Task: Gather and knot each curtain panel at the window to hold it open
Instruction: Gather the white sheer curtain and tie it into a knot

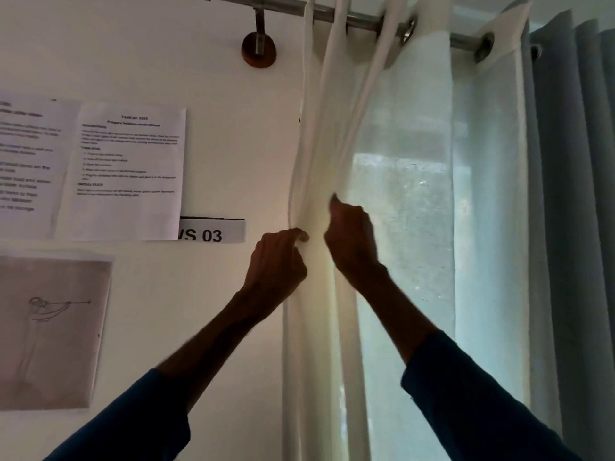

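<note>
Head view: left grip (278,261) pinches white curtain (336,144) wall-side edge; right grip (351,241) clutches folds.

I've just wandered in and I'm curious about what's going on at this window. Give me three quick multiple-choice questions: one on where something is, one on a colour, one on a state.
1. Where is the VS 03 sign?
A. on the wall, left of the white curtain
B. on the ceiling
C. on the floor

2. What colour is the curtain at far right?
A. red
B. grey-blue
C. yellow

3. What state is the white curtain in?
A. tied in a knot
B. hanging from the rod, bunched by two hands, no knot
C. taken down

Answers:
1 A, the sign sits on the wall just beside the panel's left edge.
2 B, its folds look grey-blue.
3 B, the left hand and right hand grip gathered folds, and no knot is in view.
</note>
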### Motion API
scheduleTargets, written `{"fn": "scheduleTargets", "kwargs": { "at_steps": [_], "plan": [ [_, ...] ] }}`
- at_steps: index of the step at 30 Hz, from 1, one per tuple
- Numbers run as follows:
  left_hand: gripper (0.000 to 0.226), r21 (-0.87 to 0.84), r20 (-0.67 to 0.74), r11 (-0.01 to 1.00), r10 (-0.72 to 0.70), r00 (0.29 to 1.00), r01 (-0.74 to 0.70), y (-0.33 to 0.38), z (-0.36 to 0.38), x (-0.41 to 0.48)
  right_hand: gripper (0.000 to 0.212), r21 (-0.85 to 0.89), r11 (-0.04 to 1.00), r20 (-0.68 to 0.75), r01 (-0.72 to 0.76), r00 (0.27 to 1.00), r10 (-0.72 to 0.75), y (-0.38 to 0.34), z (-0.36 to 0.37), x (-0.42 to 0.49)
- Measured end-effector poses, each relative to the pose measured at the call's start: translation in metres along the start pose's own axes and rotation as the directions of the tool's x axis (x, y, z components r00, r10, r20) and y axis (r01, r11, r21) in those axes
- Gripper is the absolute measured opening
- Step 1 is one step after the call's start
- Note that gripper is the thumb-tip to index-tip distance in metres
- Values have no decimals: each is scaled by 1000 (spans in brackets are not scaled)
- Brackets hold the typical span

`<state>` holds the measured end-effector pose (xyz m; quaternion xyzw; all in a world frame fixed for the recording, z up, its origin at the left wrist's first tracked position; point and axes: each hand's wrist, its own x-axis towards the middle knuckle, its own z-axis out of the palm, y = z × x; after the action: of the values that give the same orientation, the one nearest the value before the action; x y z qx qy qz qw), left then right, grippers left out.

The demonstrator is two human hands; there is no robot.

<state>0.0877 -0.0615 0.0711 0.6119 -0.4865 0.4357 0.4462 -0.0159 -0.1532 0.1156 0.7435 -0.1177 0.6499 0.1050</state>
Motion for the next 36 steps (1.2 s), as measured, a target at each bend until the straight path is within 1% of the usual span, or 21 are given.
{"fn": "scheduleTargets", "kwargs": {
  "at_steps": [3, 5, 8, 11, 14, 16, 18, 21, 25, 27, 29, 30, 33, 36],
  "plan": [
    [43, 2, -2, 1000, -31, 1000, 31, -12, -8, 5, 54, 30, 992, 62, 125, 990, -127, -41, 3, 18],
    [42, 11, -14, 1000, -27, 1000, 27, -16, -15, 6, 53, 16, 982, 74, 188, 979, -189, -58, 3, 29],
    [38, 15, -49, 999, -49, 998, 50, -17, -20, 6, 49, -10, 971, 72, 241, 968, -239, -54, 1, 31],
    [35, -55, -45, 997, -59, 997, 56, -13, -14, 2, 51, 52, 982, 103, 182, 977, -186, -25, -7, 12],
    [32, -109, -38, 994, -9, 999, 5, 0, -7, -4, 60, 9, 995, 126, 103, 987, -103, 18, -21, -20],
    [32, -114, -40, 993, 35, 999, -39, 9, -4, -7, 63, -43, 999, 88, 15, 996, -12, 51, -33, -40],
    [32, -114, -42, 992, 52, 998, -57, 19, -3, -8, 64, -93, 994, 14, -49, 999, 50, 81, -44, -54],
    [33, -147, -37, 986, 75, 997, -79, 37, -1, -6, 56, -115, 991, -38, -67, 997, 63, 104, -52, -69],
    [35, -222, -16, 967, 127, 992, -127, 63, 5, -5, 43, -82, 997, -39, 11, 999, -14, 87, -43, -82],
    [31, -245, 31, 960, 145, 989, -133, 72, 11, -5, 32, -27, 997, -53, 74, 996, -76, 68, -37, -87],
    [21, -258, 68, 957, 157, 985, -135, 74, 16, -4, 17, 59, 993, -53, 101, 994, -98, 50, -33, -91],
    [19, -246, 76, 961, 149, 986, -127, 73, 17, -3, 13, 83, 992, -57, 99, 994, -94, 46, -32, -93],
    [18, -234, 68, 966, 131, 989, -112, 69, 16, -2, 11, 93, 993, -73, 72, 995, -65, 46, -26, -99],
    [16, -247, 66, 967, 84, 994, -65, 65, 16, -5, 15, 112, 989, -69, 94, 994, -87, 46, -20, -104]
  ]
}}
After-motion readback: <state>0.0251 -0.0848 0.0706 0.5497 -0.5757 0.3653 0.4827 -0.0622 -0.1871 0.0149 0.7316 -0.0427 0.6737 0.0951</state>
